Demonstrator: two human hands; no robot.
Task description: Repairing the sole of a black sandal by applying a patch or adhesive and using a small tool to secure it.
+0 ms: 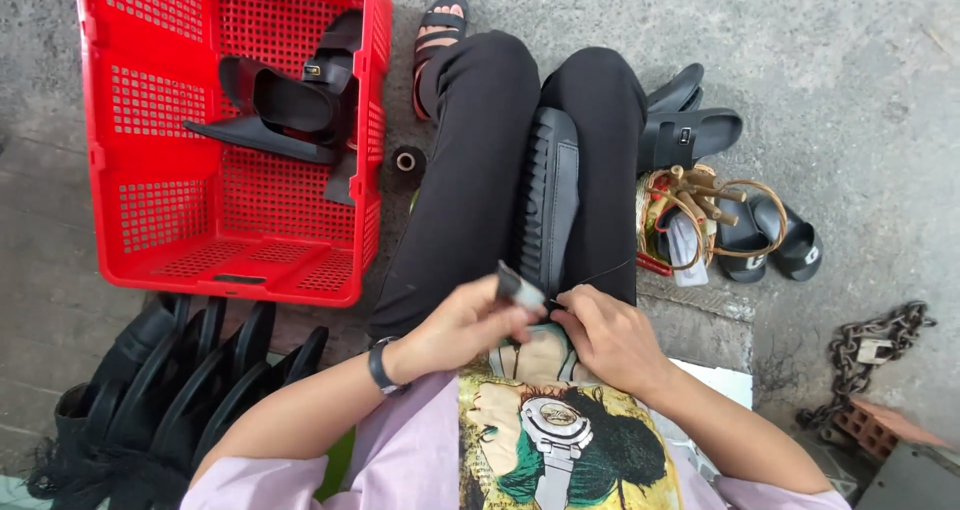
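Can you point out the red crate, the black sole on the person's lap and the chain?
red crate (100, 160): head view, left wall.
black sole (548, 195): head view, middle of its ridged face.
chain (880, 335): head view, middle links.

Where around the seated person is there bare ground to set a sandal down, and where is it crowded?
Bare concrete lies top right, beyond the black sandals and above the chain. The red crate floor is open toward its near end. Crowded: the sole stack lower left, and the basket beside the right knee.

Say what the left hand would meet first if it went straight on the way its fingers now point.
Probably the right hand: the left hand points rightward across the lap, holding a small grey tool, fingertips almost touching the right's above the black sandal. Depth is unclear.
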